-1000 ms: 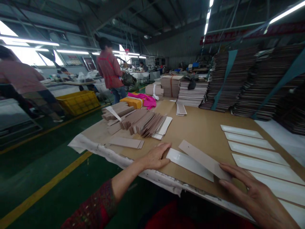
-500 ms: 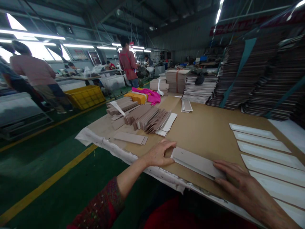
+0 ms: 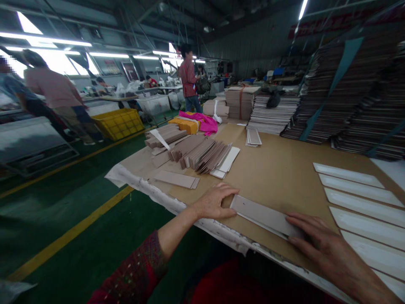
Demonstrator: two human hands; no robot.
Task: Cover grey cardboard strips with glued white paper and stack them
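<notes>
Open brown tabletop (image 3: 278, 169) runs from the near edge to the far stacks (image 3: 272, 116). Left limit: fanned card pile (image 3: 205, 154); right limit: row of white strips (image 3: 357, 198). The grey strip (image 3: 264, 215) occupies the near edge.

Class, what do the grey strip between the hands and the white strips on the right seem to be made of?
Grey strip: likely stiff matte greyboard; it lies flat and looks dull. White strips: probably glossy coated card or paper; they reflect light brightly.

Both hands (image 3: 213, 202) (image 3: 319, 242) press a cardboard strip (image 3: 264, 216) (ends only).
</notes>
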